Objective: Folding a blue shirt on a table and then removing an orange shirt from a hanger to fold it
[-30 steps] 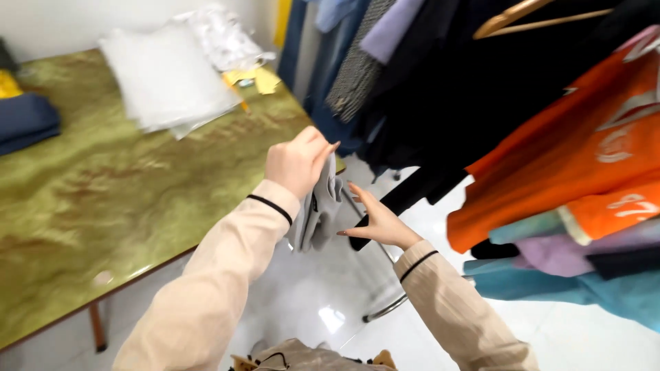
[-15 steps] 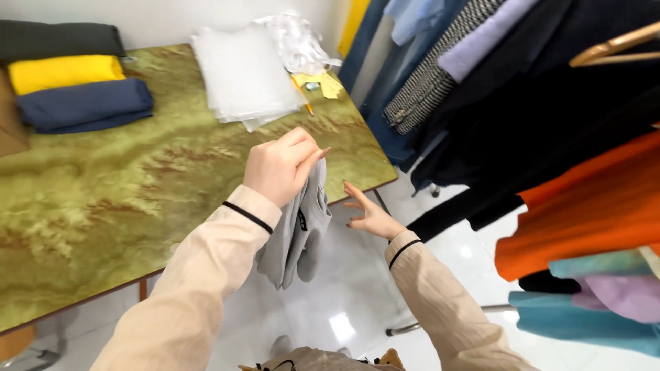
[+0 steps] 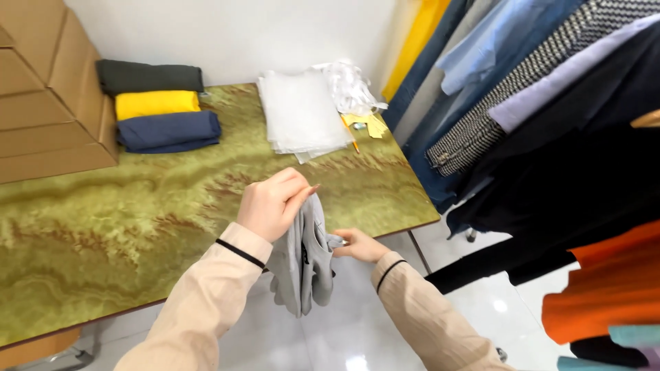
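Grey garment (image 3: 304,264) hangs from the left hand (image 3: 270,206), which pinches its top edge closed between thumb and fingers, over the near edge of the green marbled table (image 3: 124,220). The right hand (image 3: 359,245) grips a corner of the same cloth, just beside it. Folded clothes (image 3: 161,113) and cardboard boxes (image 3: 48,89) sit far back on the table.

- Green marbled table (image 3: 137,227): broad bare middle, open to a hand
- Far edge blocked by cardboard boxes (image 3: 48,103), folded garments (image 3: 161,113) and clear bag stack (image 3: 302,113)
- Right side closed off by hanging clothes (image 3: 550,151)
- White floor (image 3: 357,330) below open
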